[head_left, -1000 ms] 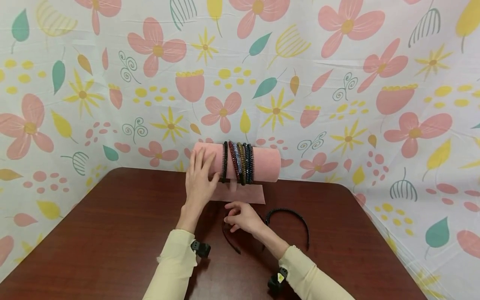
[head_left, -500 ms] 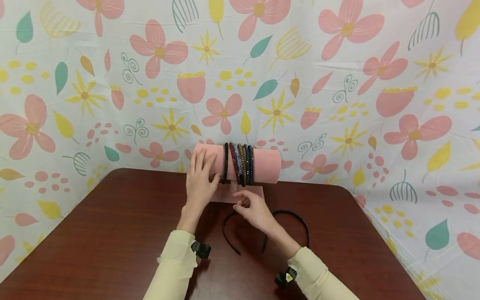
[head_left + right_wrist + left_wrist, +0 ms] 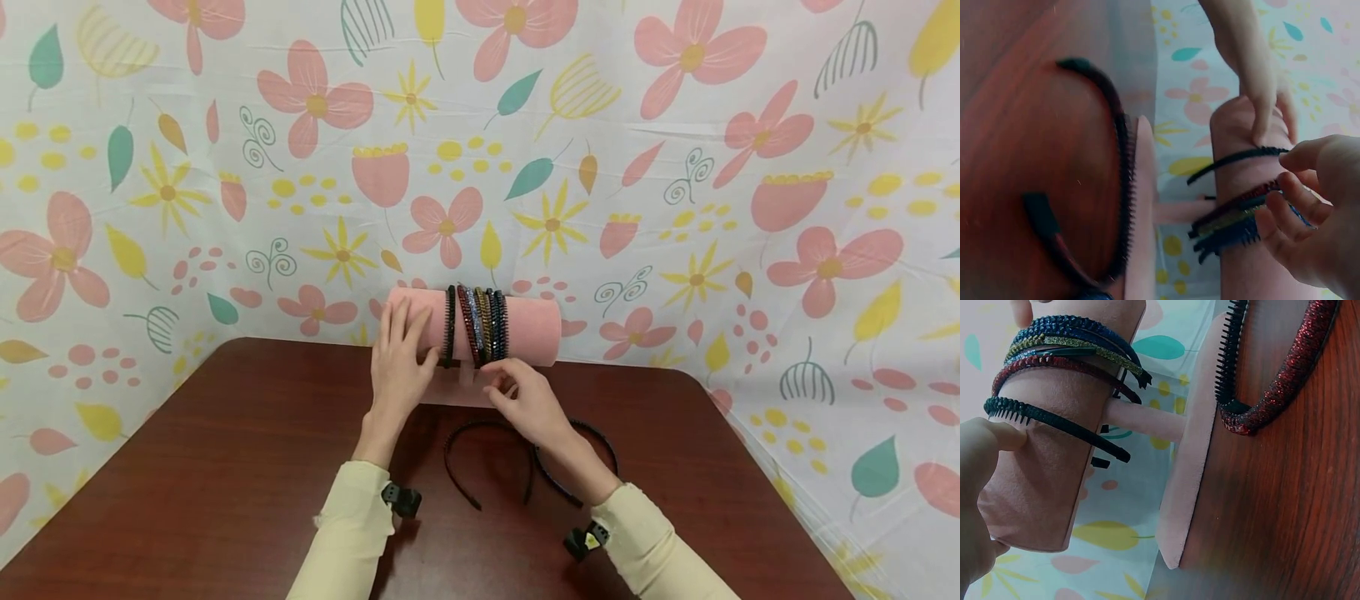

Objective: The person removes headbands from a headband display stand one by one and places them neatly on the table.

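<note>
A pink padded headband stand (image 3: 534, 332) stands at the back of the table, carrying several headbands. One black headband (image 3: 449, 327) sits apart on the left; beside it a red headband (image 3: 471, 315) begins a cluster with silvery, gold and blue headbands. My left hand (image 3: 399, 362) holds the roll's left end, fingers over it and thumb by the black headband. My right hand (image 3: 528, 400) hovers below the cluster, fingers loosely bent and nothing seen between them. On the table in front lie a red glittery headband (image 3: 1288, 369) with black teeth and a dark headband (image 3: 611, 454).
The brown wooden table (image 3: 262, 467) has its back edge close to a flower-printed cloth (image 3: 675, 167). The stand's flat pink base (image 3: 450, 393) rests near that edge. Both loose headbands lie beneath or beside the right forearm.
My right hand has risen from the loose red headband up and right to just below the headband cluster, leaving that headband on the table. The left hand stays on the roll.
</note>
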`<state>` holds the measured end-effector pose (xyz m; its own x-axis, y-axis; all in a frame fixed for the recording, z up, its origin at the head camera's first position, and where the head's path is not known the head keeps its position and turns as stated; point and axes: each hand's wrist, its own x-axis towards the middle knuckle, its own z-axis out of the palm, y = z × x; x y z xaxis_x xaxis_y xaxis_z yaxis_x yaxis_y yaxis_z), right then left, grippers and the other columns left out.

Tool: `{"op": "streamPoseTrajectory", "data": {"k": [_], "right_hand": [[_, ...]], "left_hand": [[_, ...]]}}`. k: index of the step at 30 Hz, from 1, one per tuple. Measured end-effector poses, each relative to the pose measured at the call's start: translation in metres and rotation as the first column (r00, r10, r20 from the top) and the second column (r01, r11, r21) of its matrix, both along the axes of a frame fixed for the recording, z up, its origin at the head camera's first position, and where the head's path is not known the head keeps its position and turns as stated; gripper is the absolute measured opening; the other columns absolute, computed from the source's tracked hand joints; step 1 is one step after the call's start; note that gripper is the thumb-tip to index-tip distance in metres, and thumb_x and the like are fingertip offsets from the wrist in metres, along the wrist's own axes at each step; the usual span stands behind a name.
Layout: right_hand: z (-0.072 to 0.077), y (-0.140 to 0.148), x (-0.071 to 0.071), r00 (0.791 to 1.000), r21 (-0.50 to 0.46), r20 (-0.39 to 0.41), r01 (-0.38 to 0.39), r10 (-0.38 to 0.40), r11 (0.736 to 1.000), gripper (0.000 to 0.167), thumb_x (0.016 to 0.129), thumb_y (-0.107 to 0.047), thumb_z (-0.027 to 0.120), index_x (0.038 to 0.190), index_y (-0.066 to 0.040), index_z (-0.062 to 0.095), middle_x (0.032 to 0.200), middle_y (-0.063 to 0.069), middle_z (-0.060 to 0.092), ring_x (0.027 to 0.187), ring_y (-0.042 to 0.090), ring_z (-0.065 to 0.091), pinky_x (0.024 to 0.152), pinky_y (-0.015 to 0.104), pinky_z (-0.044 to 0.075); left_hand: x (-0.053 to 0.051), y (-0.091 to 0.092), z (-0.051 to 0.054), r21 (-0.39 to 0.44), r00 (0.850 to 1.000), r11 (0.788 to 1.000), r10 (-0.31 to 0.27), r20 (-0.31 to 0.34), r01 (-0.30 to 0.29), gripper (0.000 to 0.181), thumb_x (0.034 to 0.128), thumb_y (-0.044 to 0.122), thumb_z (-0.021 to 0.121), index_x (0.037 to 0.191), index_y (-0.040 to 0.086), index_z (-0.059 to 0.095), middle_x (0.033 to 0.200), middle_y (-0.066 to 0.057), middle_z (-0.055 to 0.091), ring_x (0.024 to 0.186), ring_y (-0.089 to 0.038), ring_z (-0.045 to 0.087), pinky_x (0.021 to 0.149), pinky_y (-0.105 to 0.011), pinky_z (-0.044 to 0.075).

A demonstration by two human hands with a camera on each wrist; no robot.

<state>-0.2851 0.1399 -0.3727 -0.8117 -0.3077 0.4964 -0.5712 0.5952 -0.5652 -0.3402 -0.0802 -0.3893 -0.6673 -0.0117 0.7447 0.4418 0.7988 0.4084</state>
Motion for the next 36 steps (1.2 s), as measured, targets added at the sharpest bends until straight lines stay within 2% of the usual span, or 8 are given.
{"op": "streamPoseTrajectory", "data": {"k": [4, 10, 13, 19, 23, 27, 30, 36], "right_hand": [[0.008, 0.010, -0.008, 0.992, -0.023, -0.123, 0.012, -0.015, 1.000, 0.023, 0.093, -0.008, 0.067, 0.116, -0.009, 0.068, 0.091, 0.001, 0.063, 0.077, 0.011, 0.059, 0.068, 0.034, 0.055], [0.022, 0.027, -0.025, 0.958, -0.086, -0.282, 0.032, -0.055, 0.996, 0.019, 0.090, -0.002, 0.068, 0.109, -0.004, 0.070, 0.091, 0.006, 0.066, 0.079, 0.016, 0.060, 0.067, 0.027, 0.052], [0.027, 0.035, -0.032, 0.940, -0.099, -0.327, 0.069, -0.098, 0.993, 0.017, 0.089, -0.002, 0.067, 0.106, -0.003, 0.071, 0.093, 0.008, 0.065, 0.083, 0.021, 0.058, 0.071, 0.030, 0.049], [0.033, 0.048, -0.049, 0.916, -0.079, -0.382, 0.102, -0.125, 0.992, 0.021, 0.088, -0.001, 0.068, 0.108, -0.003, 0.069, 0.099, 0.015, 0.059, 0.090, 0.029, 0.050, 0.083, 0.041, 0.038], [0.036, 0.052, -0.060, 0.901, -0.077, -0.413, 0.107, -0.130, 0.991, 0.025, 0.086, -0.001, 0.069, 0.111, -0.003, 0.068, 0.109, 0.019, 0.059, 0.100, 0.034, 0.052, 0.089, 0.045, 0.039], [0.040, 0.053, -0.070, 0.902, -0.070, -0.414, 0.100, -0.120, 0.993, 0.028, 0.087, -0.005, 0.072, 0.114, -0.002, 0.068, 0.119, 0.022, 0.059, 0.113, 0.037, 0.053, 0.099, 0.049, 0.039], [0.042, 0.052, -0.077, 0.907, -0.065, -0.405, 0.098, -0.116, 0.993, 0.029, 0.088, -0.009, 0.073, 0.115, -0.001, 0.068, 0.118, 0.020, 0.059, 0.112, 0.037, 0.053, 0.100, 0.050, 0.040], [0.045, 0.050, -0.090, 0.910, -0.055, -0.397, 0.108, -0.120, 0.993, 0.031, 0.089, -0.013, 0.074, 0.115, 0.001, 0.068, 0.113, 0.019, 0.061, 0.109, 0.036, 0.056, 0.100, 0.050, 0.042]], "left_hand": [[0.000, 0.000, 0.000, 0.009, 1.000, 1.000, -0.006, -0.006, 0.006, 0.062, 0.0882, 0.022, 0.075, 0.145, 0.020, 0.051, 0.162, -0.006, 0.030, 0.154, -0.031, 0.015, 0.109, -0.064, 0.035], [0.000, 0.000, 0.001, 0.007, 1.000, 1.000, -0.003, 0.009, 0.003, 0.061, 0.0894, 0.022, 0.074, 0.146, 0.021, 0.051, 0.163, -0.005, 0.029, 0.155, -0.029, 0.013, 0.111, -0.063, 0.034], [0.000, 0.000, 0.001, 0.007, 1.000, 1.000, -0.003, 0.009, 0.003, 0.061, 0.0892, 0.022, 0.074, 0.146, 0.021, 0.051, 0.163, -0.006, 0.029, 0.155, -0.029, 0.013, 0.111, -0.063, 0.034], [-0.001, 0.000, -0.001, 0.005, 1.000, 1.000, -0.002, -0.022, 0.002, 0.063, 0.0876, 0.021, 0.076, 0.145, 0.020, 0.052, 0.162, -0.007, 0.031, 0.154, -0.032, 0.015, 0.109, -0.063, 0.035], [-0.002, 0.000, -0.002, 0.002, 1.000, 1.000, 0.000, -0.019, 0.000, 0.062, 0.0877, 0.022, 0.076, 0.145, 0.020, 0.052, 0.162, -0.007, 0.030, 0.154, -0.032, 0.015, 0.110, -0.063, 0.035], [-0.002, -0.001, -0.001, 0.003, 1.000, 1.000, 0.001, 0.020, -0.001, 0.062, 0.0893, 0.023, 0.074, 0.146, 0.022, 0.050, 0.163, -0.004, 0.028, 0.155, -0.029, 0.012, 0.111, -0.062, 0.034], [-0.001, -0.001, 0.000, 0.000, 0.999, 1.000, 0.000, 0.044, 0.000, 0.062, 0.0905, 0.024, 0.072, 0.147, 0.022, 0.049, 0.164, -0.003, 0.026, 0.155, -0.028, 0.010, 0.113, -0.061, 0.033], [-0.002, 0.000, -0.001, -0.007, 1.000, 1.000, -0.002, 0.021, 0.002, 0.062, 0.0899, 0.023, 0.073, 0.147, 0.022, 0.049, 0.164, -0.005, 0.027, 0.155, -0.030, 0.012, 0.112, -0.062, 0.033]]}}
